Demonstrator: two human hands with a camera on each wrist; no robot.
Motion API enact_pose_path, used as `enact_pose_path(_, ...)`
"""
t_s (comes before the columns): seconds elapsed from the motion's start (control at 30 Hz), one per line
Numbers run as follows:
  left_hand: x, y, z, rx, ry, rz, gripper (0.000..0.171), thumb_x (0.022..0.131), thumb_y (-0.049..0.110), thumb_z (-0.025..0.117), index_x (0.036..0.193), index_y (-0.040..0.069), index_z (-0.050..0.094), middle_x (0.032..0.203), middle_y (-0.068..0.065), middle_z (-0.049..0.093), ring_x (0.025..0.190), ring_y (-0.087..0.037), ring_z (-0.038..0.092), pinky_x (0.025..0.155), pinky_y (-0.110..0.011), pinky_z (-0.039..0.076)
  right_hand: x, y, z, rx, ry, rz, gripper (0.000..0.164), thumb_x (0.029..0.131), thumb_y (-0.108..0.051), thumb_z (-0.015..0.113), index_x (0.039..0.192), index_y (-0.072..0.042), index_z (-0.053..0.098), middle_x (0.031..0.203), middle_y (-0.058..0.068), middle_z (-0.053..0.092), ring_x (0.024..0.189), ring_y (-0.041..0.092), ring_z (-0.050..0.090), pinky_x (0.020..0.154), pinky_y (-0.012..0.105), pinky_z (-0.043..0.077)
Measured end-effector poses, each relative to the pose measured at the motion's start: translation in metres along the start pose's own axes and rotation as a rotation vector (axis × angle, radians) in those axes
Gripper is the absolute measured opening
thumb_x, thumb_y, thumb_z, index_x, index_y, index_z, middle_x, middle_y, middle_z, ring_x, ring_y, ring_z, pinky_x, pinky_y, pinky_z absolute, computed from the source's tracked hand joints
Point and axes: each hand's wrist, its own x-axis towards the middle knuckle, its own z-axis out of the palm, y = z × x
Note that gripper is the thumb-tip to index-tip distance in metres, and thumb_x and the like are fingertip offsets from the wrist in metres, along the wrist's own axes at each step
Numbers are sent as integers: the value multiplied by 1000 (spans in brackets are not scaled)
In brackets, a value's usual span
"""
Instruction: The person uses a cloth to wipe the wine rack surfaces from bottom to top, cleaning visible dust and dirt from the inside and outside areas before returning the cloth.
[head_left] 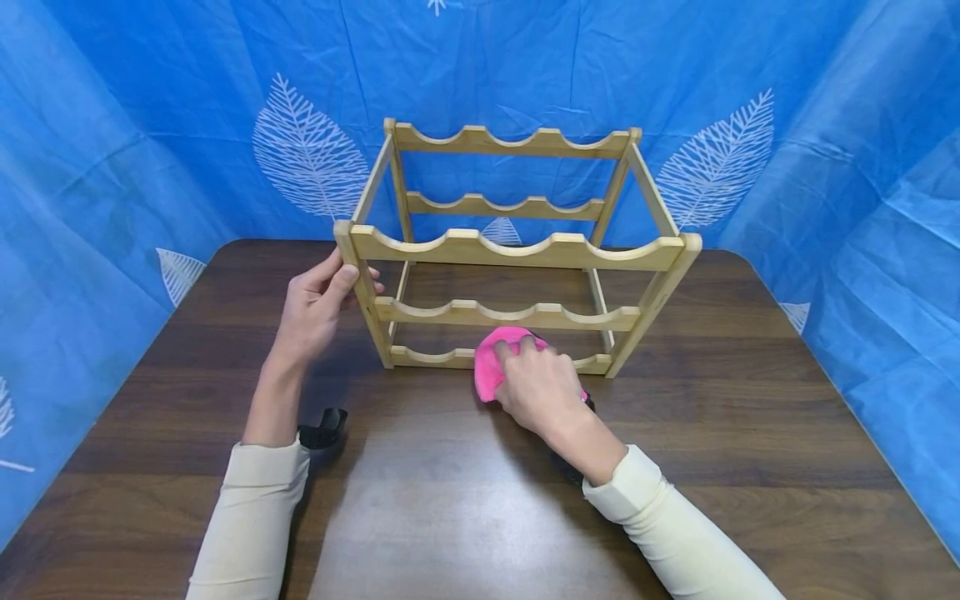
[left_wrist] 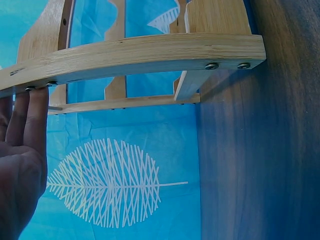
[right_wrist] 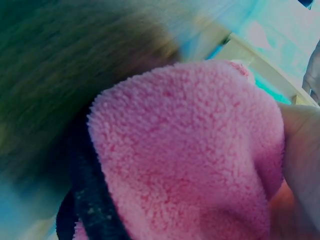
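Pink, one cloth (head_left: 489, 367) gripped in my right hand (head_left: 542, 387), before one wooden rack (head_left: 570, 254).
My left hand (head_left: 311, 308) holds its near left post (head_left: 368, 308); the cloth hides part of the lowest near rail (head_left: 431, 358).

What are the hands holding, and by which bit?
The left hand grips the pale, scalloped wooden rack by its front left post, high up. The right hand holds a fuzzy, dark-edged pink cloth; exactly where is hidden.
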Motion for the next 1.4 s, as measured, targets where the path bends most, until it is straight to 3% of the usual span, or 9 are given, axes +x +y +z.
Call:
enact_pose_path(0.17,0,0,0,-7,-1,10,41,106,19,47,147,15,49,102,-3,68,92,-17,69,85,-29,56,-3,3,2,1,73,-25,39,75,-20,71,113,-10,65,85,15,61,58,33,60,43,47,51)
enact_pose_path(0.37,0,0,0,-22,-3,19,41,105,18,47,146,14,49,102,-4,67,91,-18,69,85,-29,56,-6,4,3,-3,100,-38,35,75,-19,72,105,-6,63,78,15,59,56,32,58,40,46,49)
enact_pose_path(0.93,0,0,1,-9,9,6,42,105,19,49,146,15,50,101,-2,68,90,-16,69,84,-29,56,-17,21,3,3,129,-73,43,76,-10,73,117,-5,62,86,16,61,54,31,57,38,42,49)
enact_pose_path(1.23,-1,1,0,-17,17,18,41,105,18,48,146,15,51,102,-12,66,90,-17,69,84,-28,56,-20,19,1,-23,143,-77,51,73,-9,75,121,1,60,92,21,63,54,32,58,40,41,51)
enact_pose_path(1.4,0,1,0,-31,8,13,40,105,18,48,145,15,51,101,-6,67,90,-18,69,84,-29,56,-19,18,1,-23,134,-60,50,73,-8,71,120,3,58,96,24,63,59,34,61,42,43,52)
